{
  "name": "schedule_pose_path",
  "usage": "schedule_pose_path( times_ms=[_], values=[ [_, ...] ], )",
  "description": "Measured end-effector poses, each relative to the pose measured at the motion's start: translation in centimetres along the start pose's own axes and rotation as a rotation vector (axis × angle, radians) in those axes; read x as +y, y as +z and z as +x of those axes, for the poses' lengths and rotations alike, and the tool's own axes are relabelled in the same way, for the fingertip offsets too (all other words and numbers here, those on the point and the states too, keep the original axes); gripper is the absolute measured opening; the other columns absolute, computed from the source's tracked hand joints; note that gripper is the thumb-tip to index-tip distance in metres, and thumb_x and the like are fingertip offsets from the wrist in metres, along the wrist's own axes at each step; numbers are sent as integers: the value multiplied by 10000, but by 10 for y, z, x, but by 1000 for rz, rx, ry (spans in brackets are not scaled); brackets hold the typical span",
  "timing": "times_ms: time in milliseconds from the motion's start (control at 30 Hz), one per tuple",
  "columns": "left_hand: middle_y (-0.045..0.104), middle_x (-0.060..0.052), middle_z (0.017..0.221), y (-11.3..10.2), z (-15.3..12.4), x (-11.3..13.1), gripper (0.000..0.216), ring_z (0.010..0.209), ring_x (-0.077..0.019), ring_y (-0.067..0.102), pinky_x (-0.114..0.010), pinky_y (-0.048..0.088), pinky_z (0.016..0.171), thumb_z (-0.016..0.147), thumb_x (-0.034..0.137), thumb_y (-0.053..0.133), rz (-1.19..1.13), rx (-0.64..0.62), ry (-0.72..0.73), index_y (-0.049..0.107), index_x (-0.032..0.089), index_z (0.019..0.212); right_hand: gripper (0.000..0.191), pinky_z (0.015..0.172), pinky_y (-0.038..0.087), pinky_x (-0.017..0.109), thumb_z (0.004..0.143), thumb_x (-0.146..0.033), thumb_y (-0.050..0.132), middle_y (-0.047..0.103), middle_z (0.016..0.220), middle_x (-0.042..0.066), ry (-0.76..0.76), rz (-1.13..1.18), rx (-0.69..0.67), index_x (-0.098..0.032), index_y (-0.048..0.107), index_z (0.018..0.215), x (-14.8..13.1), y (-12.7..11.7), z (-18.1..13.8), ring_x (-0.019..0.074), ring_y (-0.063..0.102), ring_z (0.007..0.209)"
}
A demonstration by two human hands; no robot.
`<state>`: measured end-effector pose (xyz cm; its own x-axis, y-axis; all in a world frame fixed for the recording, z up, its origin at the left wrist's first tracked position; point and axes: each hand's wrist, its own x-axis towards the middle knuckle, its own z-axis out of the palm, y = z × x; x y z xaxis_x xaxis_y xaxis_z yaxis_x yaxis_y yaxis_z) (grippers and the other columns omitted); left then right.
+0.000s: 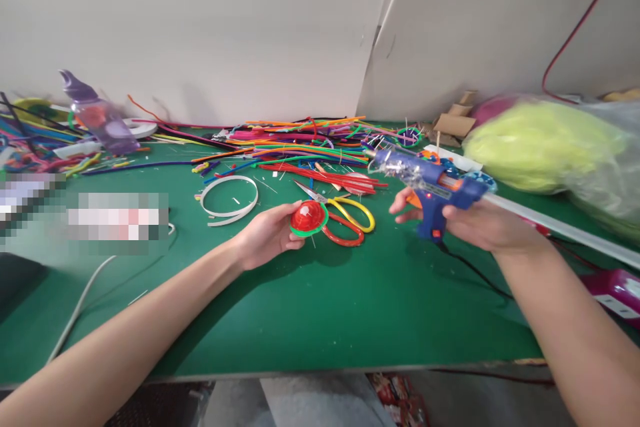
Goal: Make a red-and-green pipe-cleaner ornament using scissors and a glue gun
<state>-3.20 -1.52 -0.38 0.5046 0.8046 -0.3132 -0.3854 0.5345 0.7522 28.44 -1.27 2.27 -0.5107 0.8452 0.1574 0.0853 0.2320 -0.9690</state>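
So the surface here is a green table (360,320) pushed up against a plain pale wall (200,27) with a seam running down it, and a dark red cable (580,27) hangs at the upper right. The back of the table is a proper mess: a long heap of colourful fuzzy stems (300,147), with tiny offcuts scattered in front. A see-through purple bottle (105,120) leans over on the left, and a white strip curled into a loop (225,220) lies near the middle. Over on the right there's some folded cardboard (454,123), then a big clear bag of yellow-green stuff (545,143), with a magenta block (617,293) at the edge nearer the person. The left hand (265,237) pinches a little red dome with a green rim (307,217) above the middle of the table, right by scissors (334,201) with yellow and orange-red handles. The right hand (473,220) grips a blue glue gun (430,187), nozzle pointing left, a long whitish stick (565,223) poking out the back. Grey-clothed legs (300,400) show below the front edge.
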Motion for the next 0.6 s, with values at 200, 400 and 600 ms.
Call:
schedule_pose_path(
  times_ms=[200, 400, 600],
  values=[
    [501, -6, 635, 2, -1, -2, 134, 488, -80, 410, -181, 341, 434, 877, 223, 550, 9, -11, 48, 608, 130, 799, 447, 825, 504, 411, 714, -539, 735, 643, 945, 120, 123, 188, -314, -192, 641, 978, 3, 32, -5, 255, 633, 871],
    [516, -9, 663, 4, 0, -2, 124, 500, -75, 414, -176, 358, 445, 881, 209, 548, 46, -34, 68, 636, 123, 867, 456, 736, 493, 364, 713, -526, 739, 636, 905, 113, 162, 239, -336, -182, 613, 985, 13, 33, -3, 227, 616, 790],
    [539, -12, 663, 5, 0, -2, 133, 497, -66, 418, -164, 377, 445, 884, 204, 556, 38, -19, 53, 642, 115, 836, 432, 644, 447, 308, 734, -503, 739, 624, 824, 79, 132, 246, -343, -170, 651, 993, 12, 36, -3, 191, 586, 723]
  ],
)
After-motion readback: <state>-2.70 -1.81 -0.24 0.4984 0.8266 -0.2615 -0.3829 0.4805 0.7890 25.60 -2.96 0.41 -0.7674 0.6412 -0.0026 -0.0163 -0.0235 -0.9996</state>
